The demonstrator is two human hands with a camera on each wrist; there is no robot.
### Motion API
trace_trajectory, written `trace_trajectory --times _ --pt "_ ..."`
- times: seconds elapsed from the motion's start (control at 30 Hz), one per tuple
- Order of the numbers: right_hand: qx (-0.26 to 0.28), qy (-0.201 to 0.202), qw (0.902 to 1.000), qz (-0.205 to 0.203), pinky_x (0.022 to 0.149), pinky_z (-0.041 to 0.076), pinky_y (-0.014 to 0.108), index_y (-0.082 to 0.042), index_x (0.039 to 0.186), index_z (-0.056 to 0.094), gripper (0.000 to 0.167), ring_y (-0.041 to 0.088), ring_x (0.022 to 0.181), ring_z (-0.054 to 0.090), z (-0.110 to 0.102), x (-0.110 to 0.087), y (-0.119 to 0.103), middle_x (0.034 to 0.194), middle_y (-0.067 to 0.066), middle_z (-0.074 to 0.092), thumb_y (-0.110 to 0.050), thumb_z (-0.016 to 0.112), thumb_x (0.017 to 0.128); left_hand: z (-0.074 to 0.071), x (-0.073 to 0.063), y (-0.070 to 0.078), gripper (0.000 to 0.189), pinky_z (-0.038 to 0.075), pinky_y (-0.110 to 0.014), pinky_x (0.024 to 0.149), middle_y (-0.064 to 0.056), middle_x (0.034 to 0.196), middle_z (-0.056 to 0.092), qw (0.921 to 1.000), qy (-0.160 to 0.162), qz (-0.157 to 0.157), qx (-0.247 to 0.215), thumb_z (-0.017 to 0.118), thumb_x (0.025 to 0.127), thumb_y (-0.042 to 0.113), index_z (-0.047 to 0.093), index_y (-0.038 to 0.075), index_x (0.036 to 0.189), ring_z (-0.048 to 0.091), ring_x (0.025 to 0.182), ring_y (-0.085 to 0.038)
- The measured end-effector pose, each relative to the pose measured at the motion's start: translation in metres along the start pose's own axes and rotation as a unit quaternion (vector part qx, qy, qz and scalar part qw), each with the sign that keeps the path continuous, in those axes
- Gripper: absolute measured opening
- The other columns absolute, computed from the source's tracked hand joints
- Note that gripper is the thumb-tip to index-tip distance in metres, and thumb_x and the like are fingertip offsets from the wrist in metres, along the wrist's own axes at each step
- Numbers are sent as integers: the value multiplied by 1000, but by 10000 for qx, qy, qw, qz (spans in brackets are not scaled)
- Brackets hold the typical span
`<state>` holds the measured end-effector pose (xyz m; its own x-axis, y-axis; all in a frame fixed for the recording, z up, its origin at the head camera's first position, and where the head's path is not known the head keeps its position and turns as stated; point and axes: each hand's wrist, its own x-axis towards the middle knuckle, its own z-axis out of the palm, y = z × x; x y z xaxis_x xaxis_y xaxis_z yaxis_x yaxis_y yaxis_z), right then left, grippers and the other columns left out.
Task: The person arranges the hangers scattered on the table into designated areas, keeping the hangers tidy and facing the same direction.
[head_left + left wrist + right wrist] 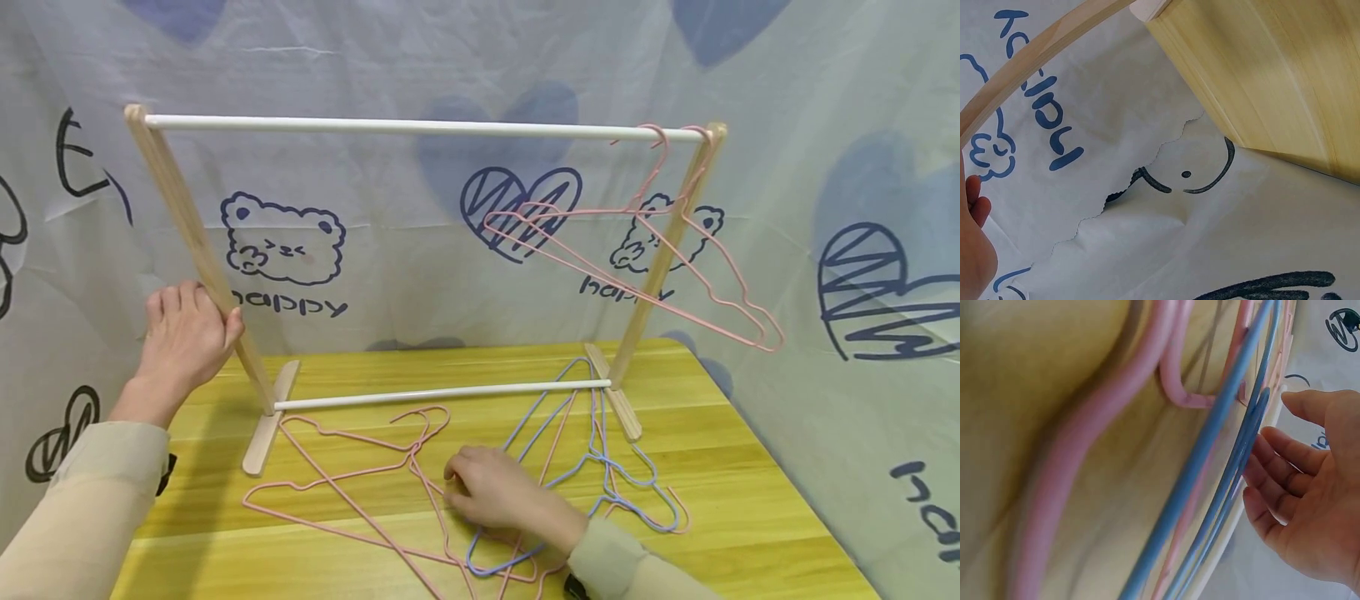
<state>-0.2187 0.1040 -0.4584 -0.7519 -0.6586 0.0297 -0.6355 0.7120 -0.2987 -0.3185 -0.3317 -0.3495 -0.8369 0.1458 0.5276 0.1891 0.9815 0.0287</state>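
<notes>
The left hand grips the wooden post at left of the frame. In the lower centre, the right hand has relaxed fingers, seemingly holding nothing, beside pink hangers and blue hangers lying on the table. These should be light, stiff, somewhat slippery (they overlap, so may catch); pinching the neck seems best.

The left sleeve is cream-beige, ending in a wide, greyer cuff with a black wrist strap partly visible; the right sleeve matches, black strap included.
</notes>
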Motion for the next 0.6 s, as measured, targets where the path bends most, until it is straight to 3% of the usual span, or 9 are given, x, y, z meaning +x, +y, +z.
trace_trajectory --times 0.1,0.3,0.6 --pt "22 -37 10000 10 82 50 27 -15 107 73 24 3 78 51 3 1 -1 90 -11 60 -36 71 97 0 0 0 43 19 -63 88 -29 93 34 10000 -22 -14 -22 45 106 27 37 -10 86 28 90 -50" --pt "-5 -75 9999 -147 72 42 22 -21 92 70 19 2 71 46 10 5 -5 78 -16 49 -39 73 95 1 0 0 43 19 -63 87 -29 93 33 10000 -37 -33 -33 45 106 27 37 -10 86 28 89 -49" --pt "-81 -117 9999 -36 71 40 25 -27 79 60 24 3 69 44 17 10 -9 75 -15 46 -41 75 92 1 0 2 43 19 -63 88 -30 94 34 9999 -63 -65 -49 44 106 27 37 -11 86 28 90 -50"
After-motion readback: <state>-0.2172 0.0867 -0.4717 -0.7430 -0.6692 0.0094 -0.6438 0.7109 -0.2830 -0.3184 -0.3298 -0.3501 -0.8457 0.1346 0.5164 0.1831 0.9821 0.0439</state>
